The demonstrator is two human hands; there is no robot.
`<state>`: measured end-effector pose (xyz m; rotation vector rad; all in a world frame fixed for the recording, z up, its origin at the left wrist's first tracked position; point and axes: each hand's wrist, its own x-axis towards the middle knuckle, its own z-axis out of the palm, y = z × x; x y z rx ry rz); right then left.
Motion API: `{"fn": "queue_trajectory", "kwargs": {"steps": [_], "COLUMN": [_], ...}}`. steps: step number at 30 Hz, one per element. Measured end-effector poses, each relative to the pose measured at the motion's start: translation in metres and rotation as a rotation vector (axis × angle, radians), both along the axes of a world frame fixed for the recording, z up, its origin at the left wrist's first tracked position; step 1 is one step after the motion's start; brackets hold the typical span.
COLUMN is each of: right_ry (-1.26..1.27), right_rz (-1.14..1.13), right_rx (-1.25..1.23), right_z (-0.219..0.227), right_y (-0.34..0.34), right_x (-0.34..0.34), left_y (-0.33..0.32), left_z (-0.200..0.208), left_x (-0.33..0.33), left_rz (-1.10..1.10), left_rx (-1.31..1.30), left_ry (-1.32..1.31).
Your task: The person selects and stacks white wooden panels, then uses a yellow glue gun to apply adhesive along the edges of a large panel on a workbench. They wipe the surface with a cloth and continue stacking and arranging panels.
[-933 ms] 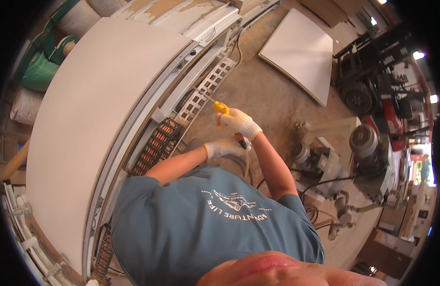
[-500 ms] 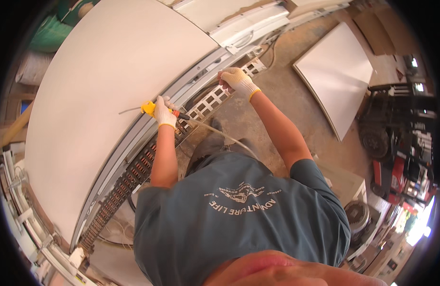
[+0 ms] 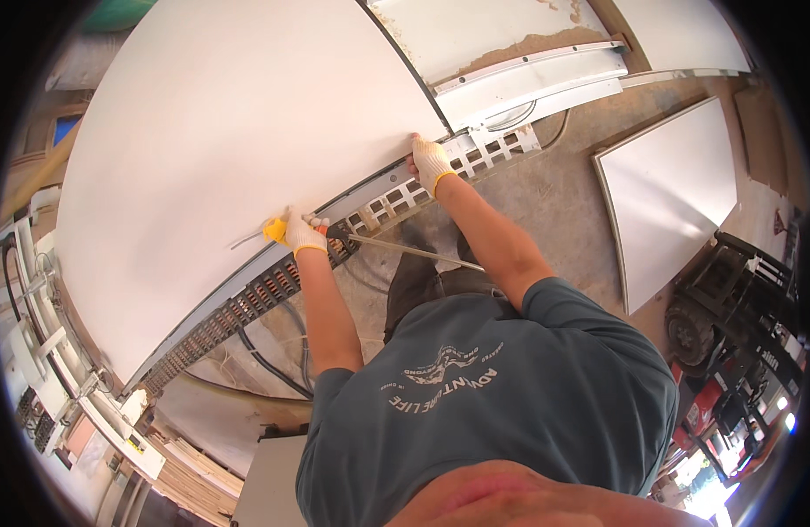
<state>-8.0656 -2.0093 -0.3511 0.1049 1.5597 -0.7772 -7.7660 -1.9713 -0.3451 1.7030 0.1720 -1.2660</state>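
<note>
A large white panel (image 3: 247, 114) lies flat before me, its near edge running along a grey metal rail (image 3: 361, 197). My left hand (image 3: 303, 233), in a white knitted glove with a yellow cuff, is closed around a yellow air blow gun (image 3: 275, 230). The gun's thin metal nozzle (image 3: 245, 239) points left over the panel, and a pale hose (image 3: 414, 252) trails from its orange and black end toward my body. My right hand (image 3: 432, 163), gloved alike, grips the panel's near edge close to its right corner; its fingertips are partly hidden.
Below the rail runs a slotted cable chain (image 3: 238, 312), continuing as a white perforated strip (image 3: 396, 204). Another white panel (image 3: 668, 193) stands at right, beside a dark and red forklift (image 3: 730, 307). White machine framing (image 3: 89, 404) stands at far left. Black cables (image 3: 273, 373) lie on the floor.
My right hand has moved from above the perforated strip onto the panel's edge near the corner. My left hand keeps the blow gun. The whole view has shifted and turned.
</note>
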Motion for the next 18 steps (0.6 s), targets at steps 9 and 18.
{"fn": "queue_trajectory", "kwargs": {"steps": [9,18], "right_ry": [-0.122,0.541], "right_rz": [0.398,1.668], "right_rx": [-0.072,-0.537], "right_z": [0.023,-0.002], "right_y": [0.004,-0.089], "right_x": [-0.032,-0.133], "left_y": [0.005,0.036], "left_z": [-0.018,-0.008], "left_x": [0.014,-0.197], "left_rz": [-0.030,-0.049], "left_rx": [-0.051,-0.216], "left_ry": [0.015,0.248]}}
